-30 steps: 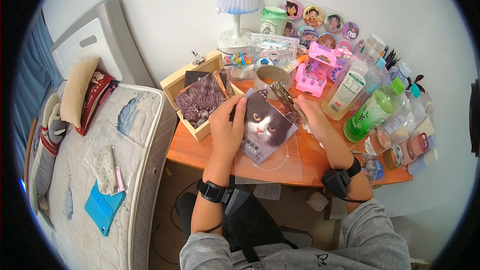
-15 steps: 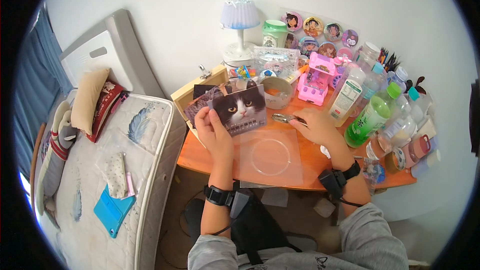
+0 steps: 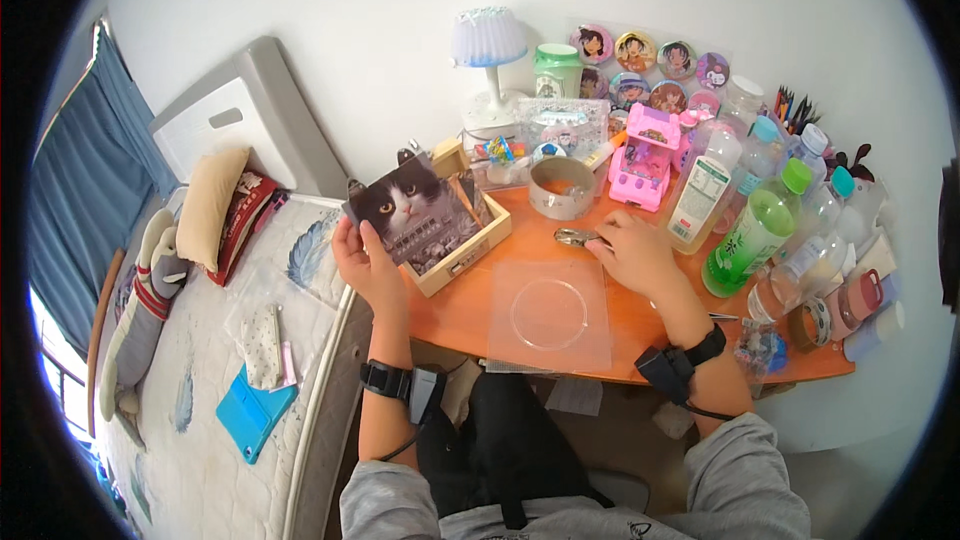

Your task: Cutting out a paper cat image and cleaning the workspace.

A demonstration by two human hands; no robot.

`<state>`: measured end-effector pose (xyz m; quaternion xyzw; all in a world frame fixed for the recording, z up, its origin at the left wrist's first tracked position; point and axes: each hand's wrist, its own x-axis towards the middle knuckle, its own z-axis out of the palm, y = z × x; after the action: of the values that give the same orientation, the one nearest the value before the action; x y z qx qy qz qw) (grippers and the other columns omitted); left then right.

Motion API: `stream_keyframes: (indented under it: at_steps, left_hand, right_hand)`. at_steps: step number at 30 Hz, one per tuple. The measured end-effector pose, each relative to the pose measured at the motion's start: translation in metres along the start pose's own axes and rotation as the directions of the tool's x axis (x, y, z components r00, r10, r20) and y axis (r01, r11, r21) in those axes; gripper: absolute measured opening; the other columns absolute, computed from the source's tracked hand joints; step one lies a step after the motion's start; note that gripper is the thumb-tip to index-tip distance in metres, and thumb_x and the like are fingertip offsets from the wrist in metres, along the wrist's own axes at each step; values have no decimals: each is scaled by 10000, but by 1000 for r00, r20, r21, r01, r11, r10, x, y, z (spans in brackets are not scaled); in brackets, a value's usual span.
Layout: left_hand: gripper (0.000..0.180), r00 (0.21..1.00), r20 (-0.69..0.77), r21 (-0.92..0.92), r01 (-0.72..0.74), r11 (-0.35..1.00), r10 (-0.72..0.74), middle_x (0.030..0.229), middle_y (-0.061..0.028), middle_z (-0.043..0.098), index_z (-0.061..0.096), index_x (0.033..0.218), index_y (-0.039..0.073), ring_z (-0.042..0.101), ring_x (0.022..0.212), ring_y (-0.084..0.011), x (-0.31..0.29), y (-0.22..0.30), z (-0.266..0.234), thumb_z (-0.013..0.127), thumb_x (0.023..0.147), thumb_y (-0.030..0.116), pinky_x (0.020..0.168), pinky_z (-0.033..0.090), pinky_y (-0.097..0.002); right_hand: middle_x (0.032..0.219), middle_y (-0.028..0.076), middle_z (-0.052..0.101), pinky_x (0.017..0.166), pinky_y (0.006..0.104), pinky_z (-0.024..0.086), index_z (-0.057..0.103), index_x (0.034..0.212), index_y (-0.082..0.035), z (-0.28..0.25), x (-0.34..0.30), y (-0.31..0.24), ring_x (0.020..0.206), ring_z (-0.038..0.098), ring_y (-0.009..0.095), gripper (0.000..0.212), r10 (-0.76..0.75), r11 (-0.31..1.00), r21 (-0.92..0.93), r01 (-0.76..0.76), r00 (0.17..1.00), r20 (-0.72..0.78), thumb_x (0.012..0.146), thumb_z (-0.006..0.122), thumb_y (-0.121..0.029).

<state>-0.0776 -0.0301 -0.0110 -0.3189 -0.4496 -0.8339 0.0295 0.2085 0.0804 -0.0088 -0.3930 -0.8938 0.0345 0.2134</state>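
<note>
My left hand pinches the lower left edge of a card with a black-and-white cat picture. The card tilts over an open light wooden box, which has more picture cards behind it. On the desk, my right hand rests with closed fingers on the end of a small shiny metal tool; its exact kind is unclear. Between my hands lies a clear square sheet with a round ring on it. A wide roll of tape stands just behind the metal tool.
Several bottles, among them a green one, crowd the desk's right side. Toward the back are a pink toy machine, round badges and a lamp. At left, a mattress holds pillows and a blue tablet case.
My left hand has moved left and slightly down with the cat card, uncovering more of the wooden box. My right hand stays at the metal tool. The whole view has shifted slightly.
</note>
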Motion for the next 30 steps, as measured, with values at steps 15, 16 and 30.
stream_keyframes:
  at_steps: [15, 16, 30]
  left_hand:
    - [466, 996, 82, 518, -23, 855, -23, 1157, -122, 310, 427, 1134, 47, 351, 1093, -267, -11, -9, 0, 654, 731, 101, 934, 285, -378]
    - [466, 997, 79, 516, -19, 856, -26, 1157, -122, 310, 427, 1134, 47, 351, 1093, -267, -13, -12, 1, 654, 731, 101, 934, 285, -378]
    - [280, 947, 190, 706, -316, 635, 260, 934, -123, 492, 544, 914, 40, 444, 910, -287, -24, 1, 2, 673, 700, 168, 809, 340, -390]
  right_hand:
    - [921, 67, 530, 745, 413, 445, 634, 918, -80, 5, -7, -6, 919, 515, 247, 317, 37, 999, -17, -36, 999, 32, 809, 529, -358]
    - [921, 67, 530, 745, 413, 445, 634, 918, -80, 4, -7, -6, 919, 515, 247, 317, 36, 999, -21, -35, 999, 34, 809, 529, -358]
    - [954, 42, 550, 781, 423, 400, 640, 941, -118, 7, -4, -3, 926, 507, 245, 298, 82, 996, -20, -81, 996, 20, 810, 526, -360]
